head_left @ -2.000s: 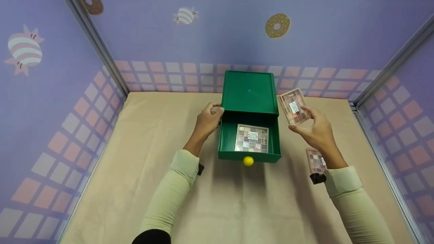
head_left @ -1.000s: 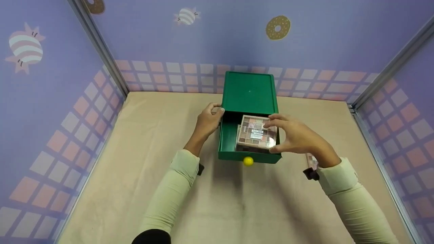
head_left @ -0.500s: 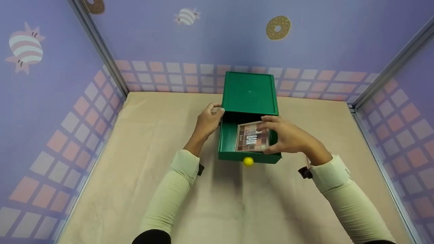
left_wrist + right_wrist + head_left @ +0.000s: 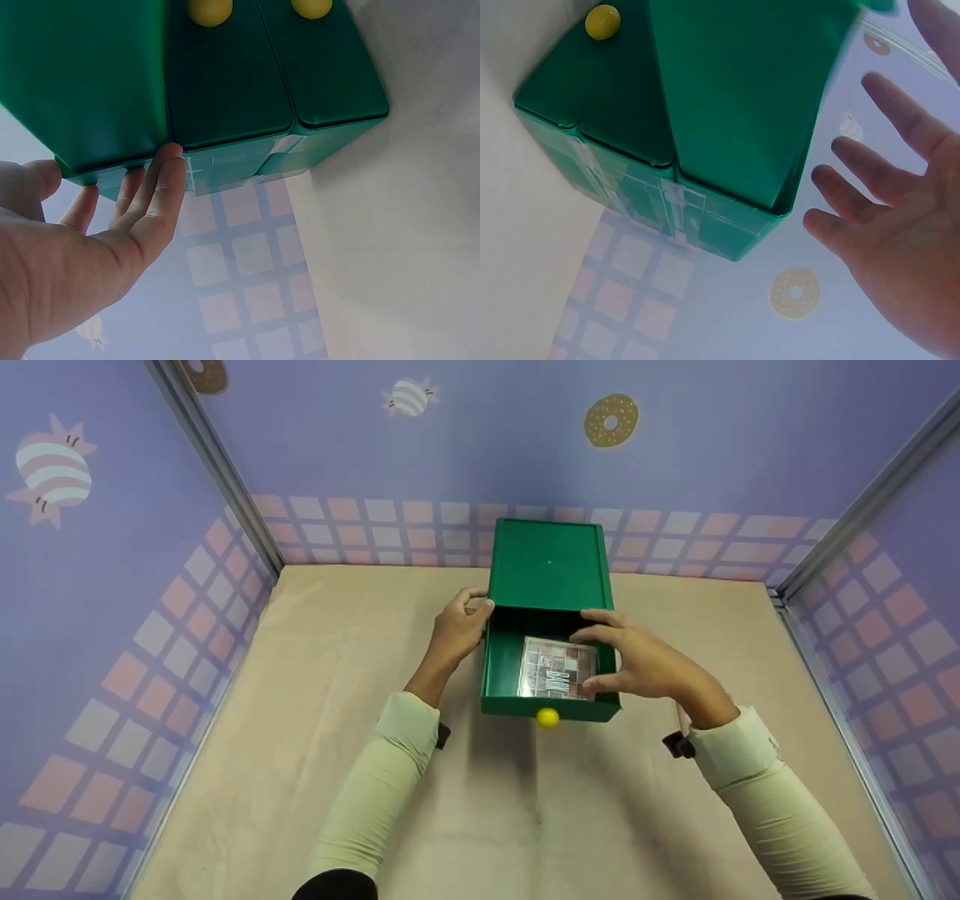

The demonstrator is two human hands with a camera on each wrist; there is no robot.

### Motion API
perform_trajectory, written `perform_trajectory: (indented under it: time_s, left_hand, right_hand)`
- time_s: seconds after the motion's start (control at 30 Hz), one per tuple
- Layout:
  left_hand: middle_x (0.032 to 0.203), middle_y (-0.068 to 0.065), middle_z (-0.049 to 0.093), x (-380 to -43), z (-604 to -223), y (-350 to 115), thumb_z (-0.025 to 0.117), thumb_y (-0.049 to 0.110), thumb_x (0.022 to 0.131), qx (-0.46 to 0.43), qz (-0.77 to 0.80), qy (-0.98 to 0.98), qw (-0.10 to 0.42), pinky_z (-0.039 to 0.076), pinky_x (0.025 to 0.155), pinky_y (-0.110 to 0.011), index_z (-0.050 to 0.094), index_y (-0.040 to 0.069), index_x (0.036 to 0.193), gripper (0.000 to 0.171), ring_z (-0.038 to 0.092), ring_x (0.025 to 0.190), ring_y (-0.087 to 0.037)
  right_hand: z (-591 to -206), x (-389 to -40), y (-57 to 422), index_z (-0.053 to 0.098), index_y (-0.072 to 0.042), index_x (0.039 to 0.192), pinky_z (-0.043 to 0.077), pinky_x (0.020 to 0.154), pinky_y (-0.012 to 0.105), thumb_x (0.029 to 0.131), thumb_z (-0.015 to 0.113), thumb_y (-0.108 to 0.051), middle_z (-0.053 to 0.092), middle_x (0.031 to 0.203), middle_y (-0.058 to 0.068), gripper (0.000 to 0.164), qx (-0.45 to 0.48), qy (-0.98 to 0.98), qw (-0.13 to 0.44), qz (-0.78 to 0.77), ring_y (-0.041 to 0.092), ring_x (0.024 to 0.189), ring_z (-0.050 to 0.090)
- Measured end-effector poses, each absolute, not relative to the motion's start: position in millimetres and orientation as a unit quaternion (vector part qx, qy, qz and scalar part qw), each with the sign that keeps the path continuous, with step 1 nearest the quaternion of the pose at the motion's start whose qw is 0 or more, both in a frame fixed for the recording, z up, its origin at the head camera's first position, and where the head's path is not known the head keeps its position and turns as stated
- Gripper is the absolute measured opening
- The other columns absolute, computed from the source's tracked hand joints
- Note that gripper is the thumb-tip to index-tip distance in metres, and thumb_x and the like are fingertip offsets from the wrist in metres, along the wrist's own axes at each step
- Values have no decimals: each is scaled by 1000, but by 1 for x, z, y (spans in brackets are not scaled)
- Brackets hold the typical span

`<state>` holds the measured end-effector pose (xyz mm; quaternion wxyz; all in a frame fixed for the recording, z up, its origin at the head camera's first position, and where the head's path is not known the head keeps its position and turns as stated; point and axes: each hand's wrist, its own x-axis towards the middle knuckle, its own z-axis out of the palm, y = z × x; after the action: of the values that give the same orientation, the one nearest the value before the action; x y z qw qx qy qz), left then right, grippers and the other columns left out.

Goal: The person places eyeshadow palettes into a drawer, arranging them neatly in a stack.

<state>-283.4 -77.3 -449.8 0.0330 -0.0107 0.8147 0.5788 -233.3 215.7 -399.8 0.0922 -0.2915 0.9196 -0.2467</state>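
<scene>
A green drawer unit has its top drawer, with a yellow knob, pulled out. In that drawer lies a clear-lidded eyeshadow palette, on top of another that it hides. My right hand hovers over the drawer's right side with fingers spread, fingertips right at the palette's right edge. In the right wrist view, nothing shows between the fingers. My left hand rests against the unit's left side; the left wrist view shows its fairly straight fingers and thumb touching the side wall.
Two closed drawers with yellow knobs sit below the pulled-out one. A further palette lies on the cloth-covered table, mostly hidden behind my right wrist. Patterned panels enclose the back and both sides.
My right hand has carried a palette leftward from beside the unit, lowered it into the drawer over the first one, and let go. My left hand has stayed in place.
</scene>
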Motion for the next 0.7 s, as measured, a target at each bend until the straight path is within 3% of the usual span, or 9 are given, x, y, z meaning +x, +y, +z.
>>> perform_trajectory:
  time_s: [0.27,0.47,0.7]
  left_hand:
    - [122,-9,68,-283,-450,-78,50,41,105,-6,575,817,38,54,74,-33,54,23,143,42,67,105,-32]
    - [122,-9,68,-283,-450,-78,50,40,105,-7,578,815,38,56,80,-39,54,22,144,42,68,104,-29]
    - [117,-7,69,-284,-451,-77,50,40,105,-10,578,815,36,56,79,-35,55,23,143,41,67,98,-23]
  right_hand:
    - [-401,-235,231,52,-12,147,29,114,70,93,76,-32,31,165,13,62,-221,934,28,-278,46,149,32]
    - [-413,-237,263,50,-2,146,27,115,69,96,72,-29,37,159,24,62,-131,944,-27,-301,52,145,34]
    - [-443,-231,304,40,6,150,28,112,71,97,68,-39,31,155,37,76,-16,958,-6,-287,60,140,29]
